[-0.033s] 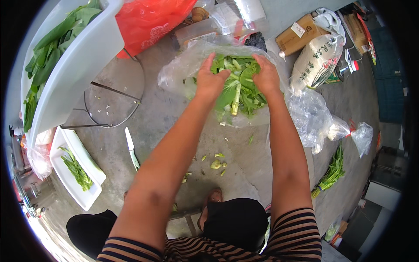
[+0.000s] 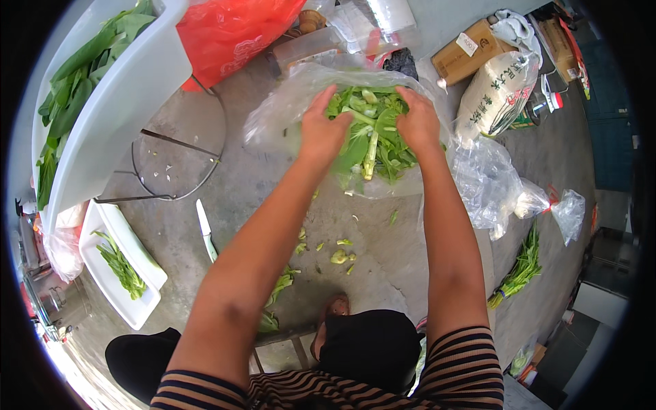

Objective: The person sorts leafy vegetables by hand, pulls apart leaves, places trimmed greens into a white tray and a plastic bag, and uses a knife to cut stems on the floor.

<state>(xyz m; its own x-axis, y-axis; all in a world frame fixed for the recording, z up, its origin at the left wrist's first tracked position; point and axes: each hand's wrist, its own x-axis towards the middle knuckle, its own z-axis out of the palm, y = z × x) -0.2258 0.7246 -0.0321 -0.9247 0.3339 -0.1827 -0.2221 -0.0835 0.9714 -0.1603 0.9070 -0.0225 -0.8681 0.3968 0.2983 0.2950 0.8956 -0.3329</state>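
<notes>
Green leafy vegetables [image 2: 383,126] with pale stalks fill the mouth of a clear plastic bag [image 2: 277,119] on the concrete floor. My left hand [image 2: 324,133] is at the left side of the greens, thumb spread from its stretched fingers. Opposite it, my right hand [image 2: 418,123] lies along their right side, also with straight fingers and the thumb apart. Both hands touch the greens or the bag's edge; the exact contact is partly hidden. A kitchen knife [image 2: 204,222] with a pale handle lies left of my left forearm.
At the upper left, a white tub [image 2: 116,102] with leafy greens stands near a round metal stand [image 2: 179,197]. A white tray [image 2: 140,318] holds more greens. Vegetable scraps [image 2: 339,256] dot the floor. A bundle of greens [image 2: 523,270] and plastic bags [image 2: 485,181] lie right, below a sack [image 2: 495,96].
My left forearm has shifted slightly left, uncovering leaf scraps beside it. My left hand has moved slightly left, and the bag's left side has shifted a little. My right hand stays nearly in place.
</notes>
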